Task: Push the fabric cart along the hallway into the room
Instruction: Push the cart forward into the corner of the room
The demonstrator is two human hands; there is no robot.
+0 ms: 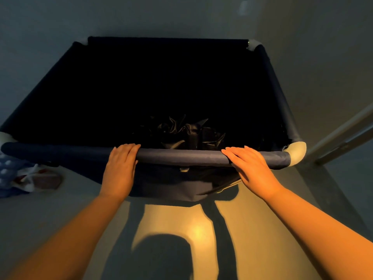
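Head view | navy-blue square fabric cart [161, 87] on pale floor, wall close ahead | left hand [121, 160], right hand [250, 166] flat on near rail (fingers straight, not wrapped) | push evenly with 2 hands, clear of grey door frame [343, 136]

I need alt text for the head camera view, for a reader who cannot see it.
A left hand and a right hand rest on the near rail of a dark blue fabric cart. Crumpled shiny dark material lies inside.
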